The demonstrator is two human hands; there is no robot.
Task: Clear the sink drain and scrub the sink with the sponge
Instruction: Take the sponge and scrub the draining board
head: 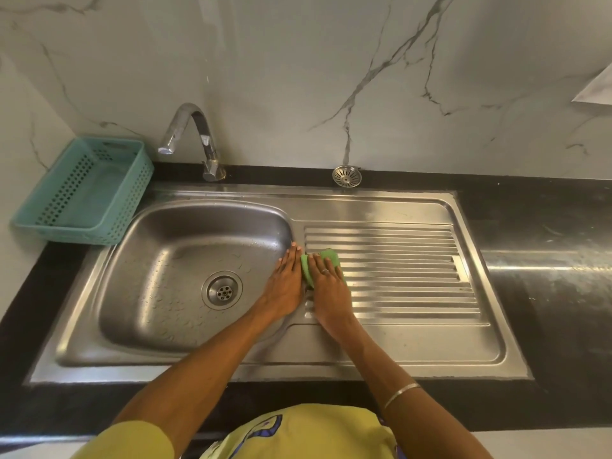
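A green sponge [331, 256] lies on the left end of the ribbed steel drainboard [397, 276]. My right hand [328, 286] lies flat on top of the sponge, fingers straight, covering most of it. Just to its left, my left hand [286, 279] rests with straight fingers on the rim between the drainboard and the sink bowl [159, 286]. The bowl is wet with droplets, and its drain [222, 290] shows an open grate. A round metal drain strainer [346, 176] sits on the black counter behind the sink.
A curved chrome tap [195, 140] stands at the bowl's back edge. A teal perforated plastic basket [82, 190] sits at the far left against the marble wall. Black counter [546, 276] stretches to the right of the drainboard.
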